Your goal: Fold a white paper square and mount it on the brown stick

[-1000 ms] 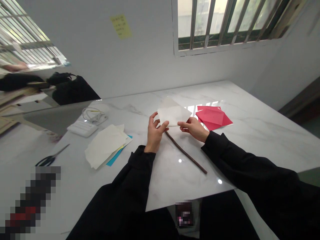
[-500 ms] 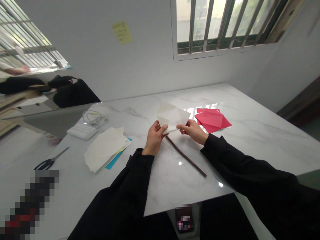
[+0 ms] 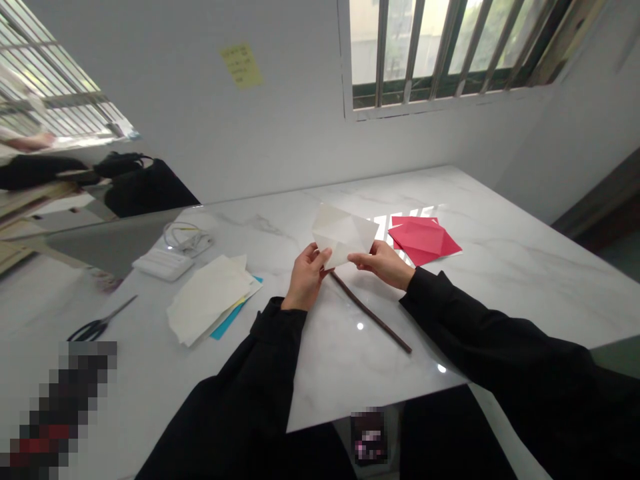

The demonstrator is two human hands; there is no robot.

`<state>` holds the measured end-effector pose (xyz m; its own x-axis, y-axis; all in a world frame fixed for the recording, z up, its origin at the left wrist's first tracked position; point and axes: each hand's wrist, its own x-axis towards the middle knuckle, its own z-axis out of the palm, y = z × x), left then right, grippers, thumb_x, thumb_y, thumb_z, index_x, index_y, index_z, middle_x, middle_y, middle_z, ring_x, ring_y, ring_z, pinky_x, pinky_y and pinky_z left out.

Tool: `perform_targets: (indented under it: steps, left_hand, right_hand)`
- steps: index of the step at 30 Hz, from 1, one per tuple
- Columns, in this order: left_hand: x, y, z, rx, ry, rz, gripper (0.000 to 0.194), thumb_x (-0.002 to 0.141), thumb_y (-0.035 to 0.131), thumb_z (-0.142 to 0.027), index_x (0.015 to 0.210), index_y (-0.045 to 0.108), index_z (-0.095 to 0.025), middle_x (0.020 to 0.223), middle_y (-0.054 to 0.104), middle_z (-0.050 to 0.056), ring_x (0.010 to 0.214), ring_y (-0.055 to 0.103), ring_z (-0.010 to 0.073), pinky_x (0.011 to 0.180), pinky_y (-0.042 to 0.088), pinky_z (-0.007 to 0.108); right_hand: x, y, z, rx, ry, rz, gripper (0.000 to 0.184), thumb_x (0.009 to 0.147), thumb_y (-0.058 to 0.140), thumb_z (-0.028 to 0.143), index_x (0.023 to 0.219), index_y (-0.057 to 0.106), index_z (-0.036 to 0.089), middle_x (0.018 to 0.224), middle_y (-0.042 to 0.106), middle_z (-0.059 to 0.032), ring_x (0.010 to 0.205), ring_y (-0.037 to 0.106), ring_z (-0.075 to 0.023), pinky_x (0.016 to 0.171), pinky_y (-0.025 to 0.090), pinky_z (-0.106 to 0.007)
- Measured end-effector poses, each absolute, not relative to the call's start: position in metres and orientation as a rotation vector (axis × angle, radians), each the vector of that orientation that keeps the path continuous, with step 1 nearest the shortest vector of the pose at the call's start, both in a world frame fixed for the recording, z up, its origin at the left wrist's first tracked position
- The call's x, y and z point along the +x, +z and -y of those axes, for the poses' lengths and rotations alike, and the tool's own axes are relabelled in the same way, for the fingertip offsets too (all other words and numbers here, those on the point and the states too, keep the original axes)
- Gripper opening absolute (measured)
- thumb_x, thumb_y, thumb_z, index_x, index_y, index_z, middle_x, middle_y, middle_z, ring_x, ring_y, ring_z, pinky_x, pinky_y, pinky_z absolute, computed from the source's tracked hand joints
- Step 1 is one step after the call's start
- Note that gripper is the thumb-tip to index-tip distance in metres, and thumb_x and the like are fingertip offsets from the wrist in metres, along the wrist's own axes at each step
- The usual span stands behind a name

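Observation:
A folded sheet of white paper (image 3: 344, 233) is held up a little above the white marble table (image 3: 500, 267). My left hand (image 3: 306, 275) pinches its lower left edge between thumb and fingers. My right hand (image 3: 383, 262) pinches its lower right edge. A thin dark brown stick (image 3: 370, 312) lies on the table just below both hands, running from near my left thumb toward the front edge.
Folded red paper (image 3: 423, 239) lies to the right of my hands. A pile of white sheets over a blue one (image 3: 213, 297) lies to the left, with scissors (image 3: 97, 323), a white power strip (image 3: 163, 262) and coiled cable (image 3: 187, 237) beyond. A wall and barred window stand behind.
The white paper has been turned and raised, so a folded flap now points up at the back. Both hands have kept their hold and shifted slightly closer to me.

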<state>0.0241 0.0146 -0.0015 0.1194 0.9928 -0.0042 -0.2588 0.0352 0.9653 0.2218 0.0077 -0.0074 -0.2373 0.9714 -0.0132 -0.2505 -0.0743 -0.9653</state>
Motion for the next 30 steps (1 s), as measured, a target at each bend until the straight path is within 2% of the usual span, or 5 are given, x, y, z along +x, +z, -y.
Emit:
perform_targets:
  steps: [12, 18, 23, 25, 30]
  left_hand:
    - [0.028, 0.005, -0.010, 1.061, 1.183, -0.867, 0.051, 0.077, 0.087, -0.036, 0.121, 0.069, -0.018, 0.122, 0.077, 0.010, 0.107, 0.073, 0.0253, 0.089, 0.060, 0.035]
    - [0.029, 0.006, -0.011, 1.027, 1.212, -0.875, 0.047, 0.083, 0.084, -0.051, 0.113, 0.070, -0.019, 0.117, 0.077, 0.009, 0.105, 0.073, 0.0256, 0.084, 0.061, 0.034]
    - [0.028, 0.007, -0.010, 0.986, 1.181, -0.876, 0.054, 0.084, 0.080, -0.062, 0.116, 0.069, -0.020, 0.114, 0.076, 0.009, 0.097, 0.072, 0.0235, 0.072, 0.058, 0.030]
    - [0.027, 0.009, -0.010, 0.994, 1.156, -0.860, 0.058, 0.081, 0.085, -0.057, 0.124, 0.066, -0.023, 0.114, 0.074, 0.006, 0.089, 0.071, 0.0186, 0.071, 0.057, 0.027]
    - [0.025, 0.009, -0.010, 1.026, 1.192, -0.913, 0.088, 0.068, 0.096, -0.029, 0.145, 0.053, -0.029, 0.101, 0.070, -0.001, 0.076, 0.068, 0.0110, 0.076, 0.056, 0.026]
  right_hand:
    - [0.221, -0.007, -0.009, -0.973, 1.483, 1.077, 0.043, 0.066, 0.094, 0.042, 0.088, 0.069, 0.015, 0.079, 0.062, -0.0008, 0.070, 0.053, -0.0128, 0.066, 0.043, -0.030]
    - [0.221, -0.006, -0.008, -0.966, 1.492, 1.086, 0.042, 0.065, 0.094, 0.042, 0.086, 0.068, 0.016, 0.077, 0.062, -0.0003, 0.069, 0.052, -0.0130, 0.065, 0.043, -0.030]
    - [0.221, -0.004, -0.006, -0.949, 1.480, 1.088, 0.041, 0.066, 0.094, 0.042, 0.083, 0.068, 0.016, 0.075, 0.061, 0.0003, 0.068, 0.051, -0.0122, 0.065, 0.042, -0.030]
    - [0.221, -0.003, -0.006, -0.953, 1.471, 1.053, 0.042, 0.065, 0.095, 0.043, 0.084, 0.068, 0.016, 0.076, 0.061, 0.0002, 0.068, 0.052, -0.0123, 0.067, 0.043, -0.030]
    - [0.223, 0.000, -0.007, -0.946, 1.473, 0.953, 0.045, 0.062, 0.097, 0.046, 0.079, 0.067, 0.017, 0.077, 0.062, -0.0002, 0.071, 0.054, -0.0130, 0.071, 0.046, -0.030]
